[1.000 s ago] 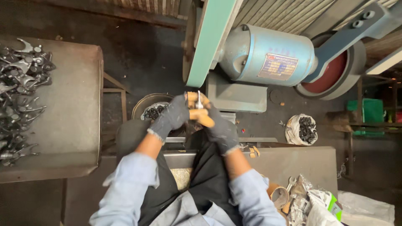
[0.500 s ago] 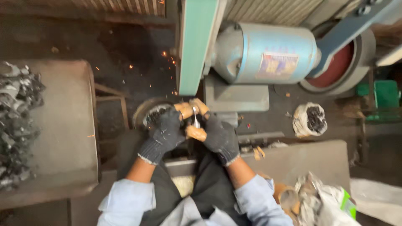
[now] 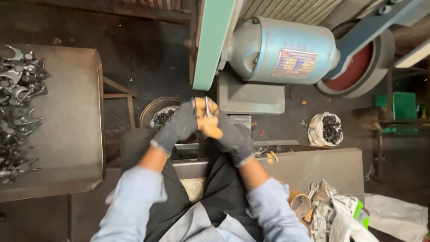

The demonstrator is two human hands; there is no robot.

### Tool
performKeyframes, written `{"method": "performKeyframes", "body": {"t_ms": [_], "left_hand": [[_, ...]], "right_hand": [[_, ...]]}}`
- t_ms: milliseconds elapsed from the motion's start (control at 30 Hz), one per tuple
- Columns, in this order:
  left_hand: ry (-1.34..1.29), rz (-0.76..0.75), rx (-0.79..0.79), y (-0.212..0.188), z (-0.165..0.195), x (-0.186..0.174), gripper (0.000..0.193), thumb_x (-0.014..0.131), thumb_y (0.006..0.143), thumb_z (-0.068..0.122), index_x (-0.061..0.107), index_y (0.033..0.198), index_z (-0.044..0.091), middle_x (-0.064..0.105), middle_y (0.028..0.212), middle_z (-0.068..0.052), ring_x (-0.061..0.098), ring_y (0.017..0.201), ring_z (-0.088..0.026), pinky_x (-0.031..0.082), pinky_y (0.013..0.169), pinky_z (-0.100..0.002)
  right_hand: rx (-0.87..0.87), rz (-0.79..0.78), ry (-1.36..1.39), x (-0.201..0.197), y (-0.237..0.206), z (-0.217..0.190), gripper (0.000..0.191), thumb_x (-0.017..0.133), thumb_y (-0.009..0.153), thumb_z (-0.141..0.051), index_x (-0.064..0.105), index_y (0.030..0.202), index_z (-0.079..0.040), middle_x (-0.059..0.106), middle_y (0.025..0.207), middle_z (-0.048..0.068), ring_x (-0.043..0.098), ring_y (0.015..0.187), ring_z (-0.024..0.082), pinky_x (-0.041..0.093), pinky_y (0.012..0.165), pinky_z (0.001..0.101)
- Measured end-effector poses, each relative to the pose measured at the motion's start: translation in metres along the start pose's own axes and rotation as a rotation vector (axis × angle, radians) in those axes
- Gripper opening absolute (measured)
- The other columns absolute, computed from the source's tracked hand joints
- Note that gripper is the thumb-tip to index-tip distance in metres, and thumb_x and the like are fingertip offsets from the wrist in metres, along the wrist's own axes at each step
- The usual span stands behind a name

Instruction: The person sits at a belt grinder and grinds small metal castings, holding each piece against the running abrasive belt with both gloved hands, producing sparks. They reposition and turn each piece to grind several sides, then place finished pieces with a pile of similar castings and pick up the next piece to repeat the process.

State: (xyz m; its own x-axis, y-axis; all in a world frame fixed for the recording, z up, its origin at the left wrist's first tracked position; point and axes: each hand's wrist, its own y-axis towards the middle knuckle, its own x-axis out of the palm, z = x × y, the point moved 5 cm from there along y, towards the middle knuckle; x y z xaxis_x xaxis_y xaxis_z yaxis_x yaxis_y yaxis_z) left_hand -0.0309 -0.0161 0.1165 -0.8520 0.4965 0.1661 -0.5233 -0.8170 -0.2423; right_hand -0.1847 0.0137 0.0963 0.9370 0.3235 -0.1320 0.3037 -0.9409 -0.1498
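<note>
Metal piece (image 3: 207, 106) is gripped between the gloved left hand (image 3: 179, 126) at eight o'clock and right hand (image 3: 230, 136) at four o'clock, below the green belt (image 3: 214, 42).

A dark metal table (image 3: 67, 148) stands at the left, and a heap of small grey metal parts (image 3: 18, 112) lies along its left edge — the right part of the top is bare. To the near right, a grey bench (image 3: 313, 166) carries crumpled bags (image 3: 349, 215) and a small cup (image 3: 301, 205) at its near edge. On the dark floor (image 3: 134, 58) (gritty, stained) sit a round pan (image 3: 156, 114) and a white sack of dark pieces (image 3: 327, 129).
</note>
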Motion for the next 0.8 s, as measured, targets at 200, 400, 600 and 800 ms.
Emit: {"method": "performKeyframes", "body": {"t_ms": [200,400,600,800], "left_hand": [[-0.405,0.060,0.027,0.062,-0.072,-0.026,0.024,0.055,0.096,0.023,0.070,0.100,0.004,0.071,0.091,-0.005,0.069,0.087,-0.016,0.057,0.078,-0.032],[0.098,0.082,0.129,0.051,-0.069,-0.032,0.031,0.065,0.091,0.010,0.069,0.121,0.004,0.073,0.111,-0.004,0.069,0.102,-0.013,0.058,0.087,-0.032],[0.061,-0.063,0.433,-0.012,0.007,0.008,0.051,0.079,0.082,-0.008,0.060,0.129,0.000,0.065,0.121,-0.009,0.062,0.113,-0.016,0.053,0.098,-0.036],[-0.291,0.202,-0.019,0.008,-0.046,-0.004,0.035,0.065,0.083,-0.003,0.061,0.117,0.005,0.070,0.111,-0.007,0.069,0.099,-0.019,0.059,0.084,-0.036]], "right_hand": [[0.189,0.228,0.667,0.028,0.058,0.051,0.049,0.071,0.093,-0.037,0.058,0.126,-0.003,0.071,0.107,0.004,0.066,0.096,0.015,0.055,0.084,0.0309],[0.074,0.095,0.441,0.013,0.043,0.015,0.037,0.073,0.102,-0.025,0.063,0.124,0.002,0.064,0.105,0.005,0.059,0.088,0.012,0.050,0.076,0.0282],[0.236,0.128,0.518,0.012,0.006,-0.009,0.038,0.065,0.098,-0.021,0.061,0.131,-0.004,0.069,0.116,0.002,0.068,0.100,0.009,0.057,0.084,0.0230],[0.139,0.070,0.621,0.020,0.027,0.017,0.036,0.072,0.100,-0.016,0.061,0.131,-0.004,0.068,0.106,0.005,0.065,0.087,0.013,0.053,0.069,0.0270]]}}
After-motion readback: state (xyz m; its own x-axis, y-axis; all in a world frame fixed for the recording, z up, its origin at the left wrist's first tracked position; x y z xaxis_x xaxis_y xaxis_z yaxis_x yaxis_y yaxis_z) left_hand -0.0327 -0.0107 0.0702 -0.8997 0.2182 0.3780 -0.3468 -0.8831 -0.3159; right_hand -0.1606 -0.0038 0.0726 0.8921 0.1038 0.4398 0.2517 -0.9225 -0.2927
